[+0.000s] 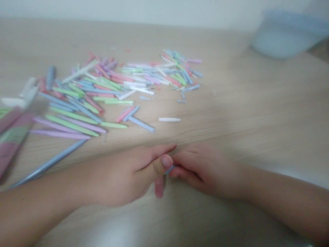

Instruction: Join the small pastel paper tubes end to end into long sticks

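Note:
My left hand and my right hand meet at the near edge of a wooden table. Both are closed in a pinch on a small blue paper piece that shows between the thumbs. Beyond the hands lies a wide scatter of thin rolled paper sticks in pink, green, blue, purple and white. One white stick lies alone just past my fingers. A long blue stick runs beside my left forearm.
A pale blue container stands blurred at the far right corner. Flat pink and green packets lie at the left edge. A pale wall runs along the back of the table.

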Demonstrator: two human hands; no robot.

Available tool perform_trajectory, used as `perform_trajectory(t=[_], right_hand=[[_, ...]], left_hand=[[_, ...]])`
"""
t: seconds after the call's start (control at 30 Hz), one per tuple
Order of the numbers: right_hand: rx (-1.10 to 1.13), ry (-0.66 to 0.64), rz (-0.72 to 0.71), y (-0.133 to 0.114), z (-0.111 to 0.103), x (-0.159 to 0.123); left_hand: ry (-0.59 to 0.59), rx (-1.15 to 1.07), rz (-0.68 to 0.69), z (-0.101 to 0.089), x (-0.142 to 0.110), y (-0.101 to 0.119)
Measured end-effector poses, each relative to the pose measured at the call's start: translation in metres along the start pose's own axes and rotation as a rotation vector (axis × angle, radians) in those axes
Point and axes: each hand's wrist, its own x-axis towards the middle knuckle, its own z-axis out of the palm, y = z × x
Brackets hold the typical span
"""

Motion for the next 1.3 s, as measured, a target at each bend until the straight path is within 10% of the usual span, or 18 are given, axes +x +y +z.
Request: perform_trajectory(t=[0.33,0.63,1.3], right_hand=[[-0.075,0.243,-0.233,0.009,0.006,-0.012],[0.1,0.084,-0.12,0.009,-0.002,-0.009],[-0.008,0.268,-0.221,0.014,0.003,-0.016]], left_hand=[[-0.037,-0.007,0.072,-0.005,0.002,0.007],[-0.013,0.025,0.04,-0.003,0.0,0.005],[-0.037,-0.059,0.172,-0.003,0.003,-0.002]])
